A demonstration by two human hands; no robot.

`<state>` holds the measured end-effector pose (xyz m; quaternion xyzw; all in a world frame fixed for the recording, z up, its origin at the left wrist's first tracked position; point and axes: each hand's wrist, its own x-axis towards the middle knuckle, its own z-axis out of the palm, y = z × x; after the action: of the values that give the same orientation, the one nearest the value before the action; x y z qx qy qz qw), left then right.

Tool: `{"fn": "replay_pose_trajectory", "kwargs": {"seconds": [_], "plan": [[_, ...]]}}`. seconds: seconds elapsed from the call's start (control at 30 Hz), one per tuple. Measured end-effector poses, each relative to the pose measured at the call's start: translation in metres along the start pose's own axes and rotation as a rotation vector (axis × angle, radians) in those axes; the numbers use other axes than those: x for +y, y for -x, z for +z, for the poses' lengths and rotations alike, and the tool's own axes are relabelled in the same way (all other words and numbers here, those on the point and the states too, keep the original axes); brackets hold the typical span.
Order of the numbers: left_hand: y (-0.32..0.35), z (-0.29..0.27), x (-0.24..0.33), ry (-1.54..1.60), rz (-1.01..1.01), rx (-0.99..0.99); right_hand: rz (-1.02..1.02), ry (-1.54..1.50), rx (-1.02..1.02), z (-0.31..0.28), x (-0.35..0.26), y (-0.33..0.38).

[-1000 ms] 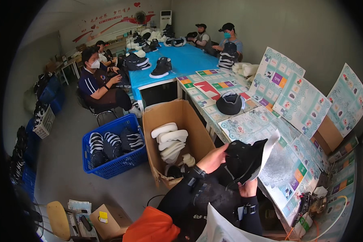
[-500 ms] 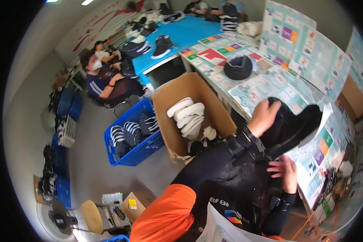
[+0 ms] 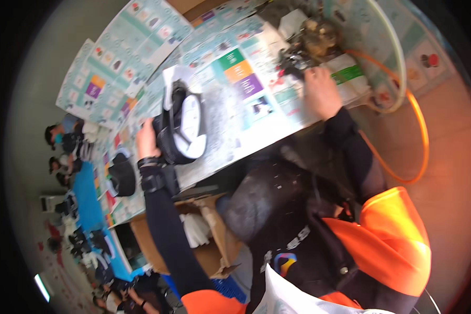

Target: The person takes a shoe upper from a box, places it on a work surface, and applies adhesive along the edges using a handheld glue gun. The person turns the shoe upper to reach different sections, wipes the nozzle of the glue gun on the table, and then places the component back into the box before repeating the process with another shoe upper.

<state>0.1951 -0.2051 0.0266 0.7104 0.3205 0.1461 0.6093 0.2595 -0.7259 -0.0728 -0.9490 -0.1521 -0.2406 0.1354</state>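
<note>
My left hand [image 3: 147, 138] grips the side of a black shoe [image 3: 201, 125] over the table, fingers partly hidden behind it. Its long white underside or lining [image 3: 190, 123] faces me, and a white flap stands up at its far end. At the table's right end, my right hand [image 3: 322, 93] reaches into a clutter of small tools. Its fingers curl down over a dark object with a red part [image 3: 293, 67]; blur and the fingers hide what kind it is. Left of the left hand sits another dark shoe upper [image 3: 122, 175].
Printed sheets cover the worktable [image 3: 230, 138], with printed boards [image 3: 136, 44] standing along its back. An orange hose [image 3: 424, 141] and a pale hose [image 3: 400, 52] loop off its right end. Below is a cardboard box [image 3: 222, 230] holding white pieces. People sit by a blue table [image 3: 86, 199].
My view has swung to the right. My left hand still has the shoe, now turned with its white side showing. The right hand has moved from beside the shoe to the tool clutter.
</note>
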Motion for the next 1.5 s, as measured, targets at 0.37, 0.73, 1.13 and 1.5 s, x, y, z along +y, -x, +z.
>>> {"fn": "replay_pose_trajectory", "kwargs": {"seconds": [0.37,0.73,1.13,1.5], "plan": [[-0.077,-0.034,-0.026,-0.702,0.15,0.18,-0.073,0.17,-0.057,0.055,-0.005,-0.062],[-0.078,-0.032,-0.034,-0.713,0.172,0.246,-0.037,-1.096,-0.394,-0.083,-0.106,-0.031],[-0.067,-0.003,-0.028,-0.614,0.123,0.152,-0.11,-0.843,-0.388,-0.069,-0.146,-0.007],[-0.05,0.009,-0.021,-0.493,0.099,0.172,-0.062,-0.809,-0.249,-0.072,-0.155,-0.011]]}}
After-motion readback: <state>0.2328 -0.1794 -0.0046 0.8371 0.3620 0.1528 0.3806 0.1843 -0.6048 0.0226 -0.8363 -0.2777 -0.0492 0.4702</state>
